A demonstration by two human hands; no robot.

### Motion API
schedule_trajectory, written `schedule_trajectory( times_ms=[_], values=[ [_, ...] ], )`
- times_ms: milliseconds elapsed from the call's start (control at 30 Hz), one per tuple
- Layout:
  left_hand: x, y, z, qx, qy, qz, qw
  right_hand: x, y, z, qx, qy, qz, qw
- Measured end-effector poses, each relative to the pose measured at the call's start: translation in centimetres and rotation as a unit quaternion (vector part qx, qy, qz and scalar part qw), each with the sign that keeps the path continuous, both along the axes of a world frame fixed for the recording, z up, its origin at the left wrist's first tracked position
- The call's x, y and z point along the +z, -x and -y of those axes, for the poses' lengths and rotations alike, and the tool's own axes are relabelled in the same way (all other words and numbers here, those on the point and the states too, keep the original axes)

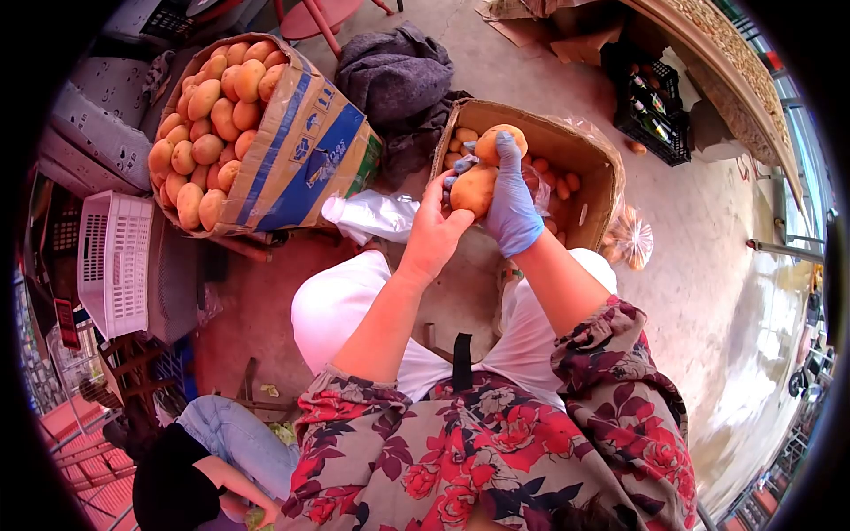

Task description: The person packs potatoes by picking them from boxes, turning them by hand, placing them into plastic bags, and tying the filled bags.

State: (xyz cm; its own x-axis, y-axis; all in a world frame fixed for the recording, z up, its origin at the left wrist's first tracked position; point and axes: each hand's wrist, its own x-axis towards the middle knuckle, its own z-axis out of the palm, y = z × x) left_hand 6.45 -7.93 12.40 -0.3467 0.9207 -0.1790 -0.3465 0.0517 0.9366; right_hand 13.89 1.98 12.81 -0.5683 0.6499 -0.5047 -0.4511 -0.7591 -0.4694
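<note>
My left hand, bare, is closed around a yellow-orange mango. My right hand wears a blue glove and grips a second mango just above the first. Both hands are close together over an open cardboard box. More orange fruit lies inside it, along with some clear plastic; my hands hide part of the contents. On the left, a tilted carton is heaped with mangoes.
A dark cloth lies between the two boxes, with white plastic below it. At left stands a white crate. A black crate and a bag of fruit are at right. Another person sits at lower left.
</note>
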Motion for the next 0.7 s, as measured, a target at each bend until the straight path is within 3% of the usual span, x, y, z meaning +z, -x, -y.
schedule_trajectory(
  times_ms=[67,167,267,467,567,700],
  values=[
    [-0.4,0.0,0.0,-0.002,-0.008,-0.005,1.0,-0.6,0.1,0.1,-0.009,-0.036,0.001,0.999],
    [-0.4,0.4,0.1,-0.012,0.006,0.034,0.999,0.2,0.2,0.3,-0.043,0.002,0.019,0.999],
    [0.8,0.0,0.1,-0.01,-0.018,0.077,0.997,0.2,-0.5,-0.2,-0.006,0.042,-0.026,0.999],
    [0.1,2.6,0.1,0.098,0.061,0.084,0.99,4.9,-3.9,-4.0,-0.023,-0.073,-0.032,0.997],
    [-1.7,3.5,-0.6,0.129,0.104,-0.004,0.986,7.1,-7.1,-7.8,-0.034,-0.188,-0.004,0.981],
    [-7.7,3.4,-3.4,0.14,0.138,-0.24,0.951,3.2,-8.9,-11.9,0.072,-0.171,0.066,0.98]
  ],
)
